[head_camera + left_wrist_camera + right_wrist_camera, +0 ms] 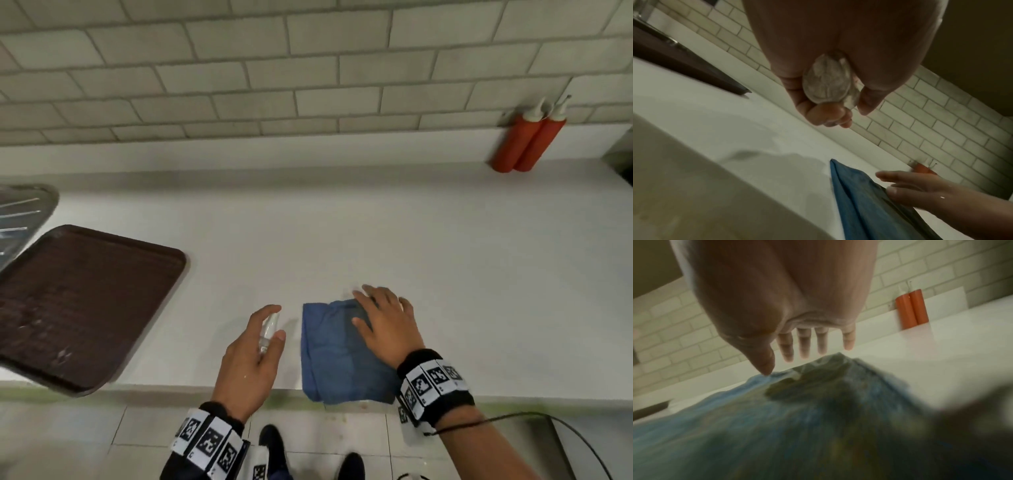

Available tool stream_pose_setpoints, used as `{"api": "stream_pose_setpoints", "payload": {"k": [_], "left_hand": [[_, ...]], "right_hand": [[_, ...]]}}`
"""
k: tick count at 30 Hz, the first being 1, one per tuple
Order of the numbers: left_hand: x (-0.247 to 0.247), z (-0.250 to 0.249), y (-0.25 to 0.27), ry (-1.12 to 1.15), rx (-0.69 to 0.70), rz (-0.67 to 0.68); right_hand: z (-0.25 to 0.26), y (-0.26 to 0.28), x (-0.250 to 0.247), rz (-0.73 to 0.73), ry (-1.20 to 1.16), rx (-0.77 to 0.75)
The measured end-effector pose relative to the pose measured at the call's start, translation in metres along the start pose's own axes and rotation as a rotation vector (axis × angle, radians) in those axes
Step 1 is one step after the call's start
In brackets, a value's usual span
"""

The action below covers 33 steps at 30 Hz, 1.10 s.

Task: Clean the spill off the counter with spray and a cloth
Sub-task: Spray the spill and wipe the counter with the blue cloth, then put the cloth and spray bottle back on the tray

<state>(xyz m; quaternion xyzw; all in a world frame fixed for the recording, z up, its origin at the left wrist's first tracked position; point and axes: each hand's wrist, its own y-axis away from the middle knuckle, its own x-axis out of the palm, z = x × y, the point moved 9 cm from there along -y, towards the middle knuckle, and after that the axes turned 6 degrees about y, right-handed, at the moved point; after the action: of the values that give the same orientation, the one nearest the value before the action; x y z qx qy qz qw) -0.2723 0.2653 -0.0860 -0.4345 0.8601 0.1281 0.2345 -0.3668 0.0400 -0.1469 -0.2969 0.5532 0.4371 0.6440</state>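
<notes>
A folded blue cloth [335, 353] lies on the white counter [342, 233] near its front edge, one corner hanging over. My right hand [383, 318] lies flat on the cloth's far right part, fingers [804, 344] straight and spread. The cloth [777, 426] shows dark wet patches in the right wrist view. My left hand [253, 346] grips a small clear spray bottle [269, 330] just left of the cloth, above the counter. Seen from the left wrist, the bottle [826, 81] sits in curled fingers, with the cloth [865, 198] lower right.
A brown tray [82, 301] sits at the left, overhanging the front edge, with a metal tray [24, 212] behind it. Two red squeeze bottles [527, 140] stand against the tiled wall at the back right. My shoes show on the floor below.
</notes>
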Motion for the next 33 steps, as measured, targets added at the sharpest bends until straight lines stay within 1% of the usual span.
{"api": "stream_pose_setpoints", "payload": {"k": [1, 3, 6, 9, 11, 13, 15, 19, 22, 27, 30, 33], "left_hand": [[0.004, -0.001, 0.002, 0.013, 0.008, 0.005], [0.008, -0.002, 0.003, 0.021, 0.019, 0.010], [0.009, -0.001, 0.004, 0.007, 0.023, 0.003], [0.008, -0.001, 0.005, 0.013, 0.027, 0.000], [0.006, -0.001, 0.005, 0.019, 0.033, -0.003], [0.003, -0.002, 0.005, 0.030, 0.037, -0.009], [-0.003, -0.001, 0.005, 0.048, 0.032, -0.021], [-0.025, 0.001, 0.004, 0.082, 0.038, -0.063], [-0.044, 0.005, 0.000, 0.104, 0.045, -0.105], [-0.086, 0.015, -0.014, 0.146, 0.082, -0.153], [-0.121, 0.027, -0.022, 0.149, 0.101, -0.172], [-0.169, 0.048, -0.031, 0.138, 0.111, -0.204]], "right_hand": [[0.002, -0.006, 0.002, 0.048, 0.013, -0.029], [0.006, -0.013, 0.001, 0.093, 0.090, -0.065], [0.006, -0.016, -0.004, 0.140, 0.212, -0.058], [0.009, -0.018, -0.009, 0.200, 0.251, -0.052], [0.016, -0.019, -0.009, 0.266, 0.143, -0.057], [0.023, -0.017, -0.005, 0.386, -0.096, -0.027], [0.031, -0.017, -0.007, 0.467, -0.291, -0.016], [0.056, -0.020, -0.027, 0.519, -0.527, -0.071], [0.081, -0.018, -0.039, 0.541, -0.673, -0.084], [0.140, -0.027, -0.064, 0.522, -0.883, -0.104], [0.184, -0.043, -0.077, 0.478, -0.953, -0.114], [0.236, -0.064, -0.083, 0.442, -1.029, -0.112]]}}
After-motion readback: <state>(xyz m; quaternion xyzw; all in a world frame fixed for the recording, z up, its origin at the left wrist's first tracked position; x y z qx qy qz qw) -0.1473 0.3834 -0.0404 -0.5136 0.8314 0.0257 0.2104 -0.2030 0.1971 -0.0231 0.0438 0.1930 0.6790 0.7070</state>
